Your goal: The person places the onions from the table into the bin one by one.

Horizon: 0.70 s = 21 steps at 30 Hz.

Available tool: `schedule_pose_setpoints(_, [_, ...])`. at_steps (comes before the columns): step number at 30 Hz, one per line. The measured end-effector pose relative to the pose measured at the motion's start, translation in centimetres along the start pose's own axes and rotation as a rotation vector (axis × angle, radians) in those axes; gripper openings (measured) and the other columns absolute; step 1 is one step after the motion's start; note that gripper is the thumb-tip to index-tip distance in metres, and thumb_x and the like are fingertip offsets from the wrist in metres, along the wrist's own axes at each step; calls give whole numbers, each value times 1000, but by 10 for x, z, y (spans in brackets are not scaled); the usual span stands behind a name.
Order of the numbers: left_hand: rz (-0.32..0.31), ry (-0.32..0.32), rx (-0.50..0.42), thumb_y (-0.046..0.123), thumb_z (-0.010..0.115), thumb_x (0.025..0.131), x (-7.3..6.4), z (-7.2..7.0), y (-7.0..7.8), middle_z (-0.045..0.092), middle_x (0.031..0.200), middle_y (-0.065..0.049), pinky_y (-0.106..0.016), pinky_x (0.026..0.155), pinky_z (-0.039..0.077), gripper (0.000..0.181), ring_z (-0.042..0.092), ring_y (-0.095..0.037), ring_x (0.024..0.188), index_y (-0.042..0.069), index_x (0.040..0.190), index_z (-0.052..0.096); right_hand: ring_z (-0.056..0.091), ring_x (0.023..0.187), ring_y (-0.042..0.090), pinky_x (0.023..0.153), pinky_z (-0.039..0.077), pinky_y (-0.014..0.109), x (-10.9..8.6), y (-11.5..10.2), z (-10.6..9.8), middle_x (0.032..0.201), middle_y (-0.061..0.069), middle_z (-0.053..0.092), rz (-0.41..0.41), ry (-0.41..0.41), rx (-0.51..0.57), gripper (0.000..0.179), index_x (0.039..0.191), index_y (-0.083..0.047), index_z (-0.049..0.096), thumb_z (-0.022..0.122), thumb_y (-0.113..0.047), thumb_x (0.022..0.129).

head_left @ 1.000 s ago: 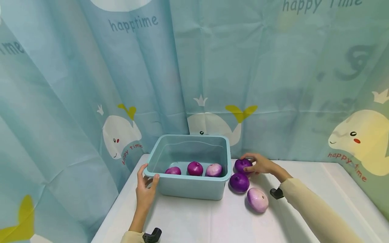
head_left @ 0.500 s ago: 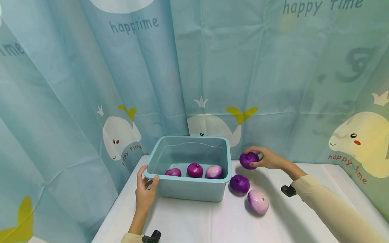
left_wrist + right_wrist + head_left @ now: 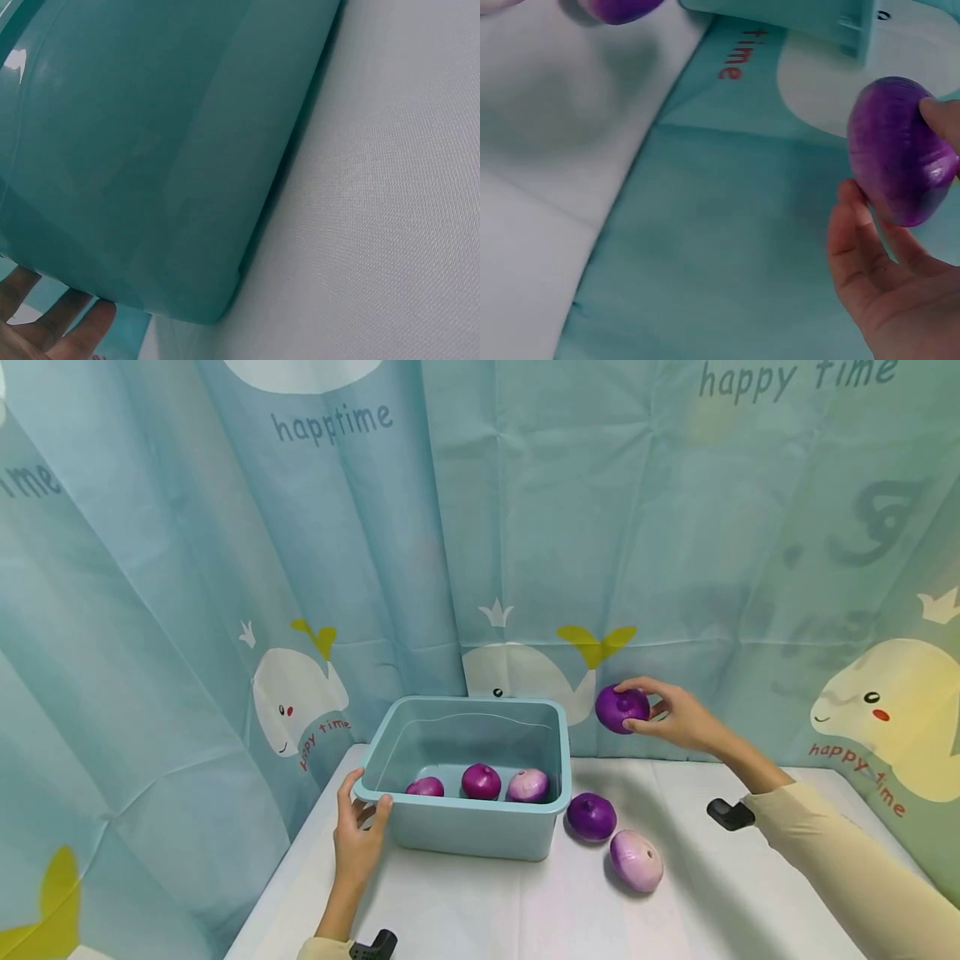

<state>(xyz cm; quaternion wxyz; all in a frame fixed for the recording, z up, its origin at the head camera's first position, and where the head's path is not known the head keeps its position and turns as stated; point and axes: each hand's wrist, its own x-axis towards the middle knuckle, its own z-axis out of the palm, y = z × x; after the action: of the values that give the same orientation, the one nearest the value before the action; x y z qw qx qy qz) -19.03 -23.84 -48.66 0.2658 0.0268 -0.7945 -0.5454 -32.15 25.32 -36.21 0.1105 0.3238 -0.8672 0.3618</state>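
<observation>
My right hand (image 3: pixel 678 718) grips a dark purple onion (image 3: pixel 621 708) between thumb and fingers, raised above the table to the right of the blue bin. In the right wrist view the same onion (image 3: pixel 896 150) shows side-on, held by the thumb and fingertips of the hand (image 3: pixel 900 292). My left hand (image 3: pixel 358 839) holds the near left corner of the bin (image 3: pixel 472 827), thumb on the rim. In the left wrist view, fingers (image 3: pixel 86 330) touch the bin's wall (image 3: pixel 150 150). Inside the bin lie a magenta onion (image 3: pixel 481 782), a pale onion (image 3: pixel 528 785) and a partly hidden onion (image 3: pixel 425 787).
On the white table (image 3: pixel 465 910), right of the bin, lie another dark purple onion (image 3: pixel 592 817) and a pale purple-and-white onion (image 3: pixel 636 861). A blue curtain (image 3: pixel 705 568) with whale prints hangs close behind the bin and along the left side.
My right hand has lifted the dark purple onion off the table, up and slightly right. It stood behind the other dark onion before. My left hand stays on the bin.
</observation>
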Motion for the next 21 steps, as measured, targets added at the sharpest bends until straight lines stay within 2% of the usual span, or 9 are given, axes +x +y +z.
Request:
schedule_pose_setpoints(4, [-7, 7, 11, 16, 67, 100, 0, 0, 0, 54, 145, -26, -28, 81, 53, 64, 64, -41, 113, 21, 155, 34, 70, 86, 28, 67, 56, 32, 2, -8, -9, 126, 18, 64, 44, 34, -9, 50, 135, -14, 63, 81, -12, 89])
schedule_pose_setpoints(10, [-4, 19, 6, 15, 66, 100, 0, 1, 0, 56, 142, -27, -29, 81, 53, 64, 64, -40, 111, 21, 155, 35, 71, 88, 27, 71, 57, 28, 4, -14, -20, 127, 19, 63, 83, 82, -27, 50, 136, -16, 62, 82, -17, 89])
schedule_pose_setpoints(15, [-8, 12, -5, 15, 66, 100, -1, 1, -1, 54, 143, -27, -21, 78, 50, 64, 63, -41, 112, 21, 155, 34, 70, 90, 28, 72, 56, 28, 2, -12, -25, 131, 18, 62, 106, 79, -59, 51, 136, -17, 62, 82, -20, 89])
schedule_pose_setpoints(21, [-4, 13, 1, 16, 67, 100, 1, 2, -3, 53, 146, -25, -25, 81, 52, 64, 63, -40, 113, 22, 155, 35, 70, 90, 29, 70, 57, 30, 2, -11, -28, 131, 18, 61, 100, 73, -64, 51, 137, -16, 63, 82, -22, 90])
